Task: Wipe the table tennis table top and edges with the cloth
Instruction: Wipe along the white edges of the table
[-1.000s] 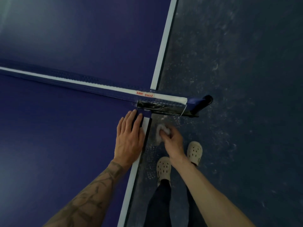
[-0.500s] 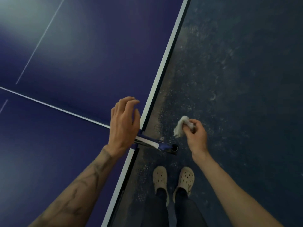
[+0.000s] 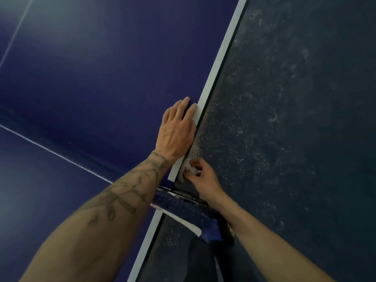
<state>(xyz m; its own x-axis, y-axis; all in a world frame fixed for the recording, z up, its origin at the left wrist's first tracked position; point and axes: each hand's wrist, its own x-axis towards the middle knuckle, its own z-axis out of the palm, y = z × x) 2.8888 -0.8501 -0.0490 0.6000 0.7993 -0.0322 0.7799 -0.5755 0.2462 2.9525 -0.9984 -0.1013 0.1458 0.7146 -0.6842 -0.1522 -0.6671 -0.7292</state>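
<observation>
The dark blue table tennis table (image 3: pixel 97 82) fills the left, its white side line (image 3: pixel 221 51) running along the right edge. My left hand (image 3: pixel 178 129) lies flat on the top beside that line, just past the net, fingers straight. My right hand (image 3: pixel 200 178) grips a small crumpled white cloth (image 3: pixel 190 167) and presses it against the table's side edge, right beyond the net post. Most of the cloth is hidden in my fingers.
The net (image 3: pixel 61 153) crosses the table from the left to its blue clamp and post (image 3: pixel 211 231), which juts over the edge under my right forearm. A dark speckled floor (image 3: pixel 295 119) lies to the right of the table.
Both hands have crossed to the far side of the net. My left hand, raised half a second ago, now lies flat on the top. My right hand brought the cloth from mid-air onto the side edge.
</observation>
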